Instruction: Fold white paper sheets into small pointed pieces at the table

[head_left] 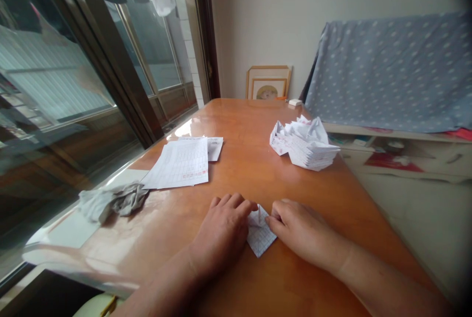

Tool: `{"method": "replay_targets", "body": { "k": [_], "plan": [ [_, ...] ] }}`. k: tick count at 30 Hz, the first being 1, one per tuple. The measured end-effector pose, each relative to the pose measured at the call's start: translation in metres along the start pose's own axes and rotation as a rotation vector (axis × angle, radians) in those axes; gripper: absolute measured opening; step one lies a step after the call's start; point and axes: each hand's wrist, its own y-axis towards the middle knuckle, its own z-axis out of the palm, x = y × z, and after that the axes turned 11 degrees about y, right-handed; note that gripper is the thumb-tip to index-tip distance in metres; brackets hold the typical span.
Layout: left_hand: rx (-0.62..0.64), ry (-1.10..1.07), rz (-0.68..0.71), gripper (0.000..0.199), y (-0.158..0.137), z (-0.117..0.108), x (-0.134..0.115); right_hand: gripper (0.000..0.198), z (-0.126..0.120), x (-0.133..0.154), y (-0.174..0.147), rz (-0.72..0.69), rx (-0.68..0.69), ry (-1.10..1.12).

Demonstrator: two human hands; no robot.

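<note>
A small square of folded paper [261, 239] with printed lines lies flat on the table, one corner pointing toward me. A small flap stands up near its upper part. My left hand [227, 223] rests over the paper's left side, its fingers bent and the fingertips at the upper edge. At the right corner my right hand [300, 226] is closed, with the thumb against the paper and the other fingers curled in. The left thumb and part of the paper are hidden under the left hand.
A pile of folded paper pieces [308, 142] stands at the right of the wooden table [243, 125]. Written sheets [180, 162] lie at the left, near grey cloths [127, 198]. A small white box [295, 102] sits at the far edge. A glass door runs along the left.
</note>
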Motion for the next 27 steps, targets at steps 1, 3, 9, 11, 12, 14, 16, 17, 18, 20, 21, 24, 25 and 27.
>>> {"method": "replay_targets", "body": {
  "k": [1, 3, 9, 11, 12, 14, 16, 17, 18, 20, 21, 24, 25, 27],
  "plan": [
    [0.003, 0.01, 0.036, 0.032, 0.0, -0.001, -0.001, 0.02, 0.0, 0.0, 0.0, -0.002, -0.001, 0.003],
    [0.018, 0.01, 0.095, 0.03, 0.001, -0.002, -0.001, 0.02, 0.0, -0.001, 0.0, -0.006, -0.004, 0.014],
    [0.043, -0.014, 0.127, 0.036, 0.001, -0.007, 0.002, 0.019, -0.005, -0.012, -0.002, -0.054, 0.01, 0.096],
    [0.044, -0.022, 0.123, 0.035, 0.0, -0.008, 0.003, 0.02, -0.011, -0.015, -0.003, -0.081, -0.018, 0.093],
    [0.042, -0.026, 0.119, 0.035, 0.0, -0.008, 0.004, 0.02, -0.014, -0.014, -0.005, -0.102, -0.046, 0.075],
    [0.037, -0.034, 0.115, 0.035, 0.0, -0.007, 0.005, 0.021, -0.019, -0.009, -0.01, -0.174, -0.102, 0.015],
    [0.036, -0.044, 0.115, 0.035, 0.0, -0.007, 0.006, 0.02, -0.021, 0.0, -0.017, -0.297, -0.092, -0.047],
    [0.038, -0.05, 0.116, 0.036, 0.001, -0.006, 0.006, 0.02, -0.021, 0.005, -0.021, -0.359, -0.066, -0.069],
    [0.04, -0.056, 0.117, 0.035, 0.001, -0.006, 0.007, 0.022, -0.021, 0.009, -0.025, -0.413, -0.039, -0.094],
    [0.042, -0.064, 0.118, 0.035, 0.001, -0.006, 0.008, 0.021, -0.017, 0.016, -0.031, -0.475, -0.011, -0.144],
    [0.041, -0.067, 0.117, 0.035, 0.001, -0.006, 0.009, 0.021, -0.015, 0.018, -0.033, -0.493, -0.003, -0.164],
    [0.037, -0.068, 0.113, 0.035, 0.002, -0.005, 0.009, 0.019, -0.009, 0.018, -0.034, -0.516, 0.017, -0.205],
    [0.036, -0.067, 0.112, 0.034, 0.002, -0.005, 0.009, 0.02, -0.008, 0.018, -0.034, -0.52, 0.026, -0.215],
    [0.036, -0.066, 0.11, 0.032, 0.001, -0.005, 0.009, 0.02, -0.005, 0.017, -0.033, -0.52, 0.039, -0.239]
  ]
}}
